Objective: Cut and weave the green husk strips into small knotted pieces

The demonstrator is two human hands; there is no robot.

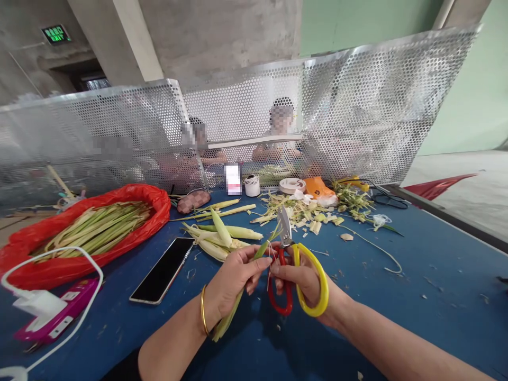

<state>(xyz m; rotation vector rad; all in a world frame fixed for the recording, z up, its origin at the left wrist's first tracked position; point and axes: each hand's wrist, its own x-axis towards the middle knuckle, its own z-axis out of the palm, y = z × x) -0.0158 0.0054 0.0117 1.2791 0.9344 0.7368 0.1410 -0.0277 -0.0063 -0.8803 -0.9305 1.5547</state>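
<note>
"One bundle of ribbed, pale green leaf strips (pixel 227 323) is in the left grip (pixel 237 270), yes?"

"Yes, fingers closed around it, just left of the scissors (pixel 286 241). Its tips slant up toward the steel blades."

"And the right grip (pixel 305 275)?"

"Curled on the scissors, which have one smooth yellow loop and one red. The yellow one passes around the hand. A fine white thread (pixel 270 254) runs between the two hands; I can't tell which fingers pinch it."

"What lies left of the scissors?"

"Nearest, a glossy purple power strip (pixel 73 307) with a blocky white plug (pixel 39 304). Then a flat, black-faced phone (pixel 162 271), and some plump, tapered, cream-green husks (pixel 214 241). Farther left, a crinkled red plastic bag (pixel 161 203) holds long, dry-looking leaf strips (pixel 99 225). All of it rests on a blue bench (pixel 397 296) flecked with crumbs."

"And beyond the scissors?"

"A loose heap of curled, papery scraps (pixel 309 211), then a ring-shaped roll of tape (pixel 292 185). Left of that, a squat, round white container (pixel 252 186). Farther off, a shiny metal screen (pixel 357 116) punched with round holes, two people (pixel 278 151) behind it, and a rough grey concrete wall (pixel 226 32)."
</note>
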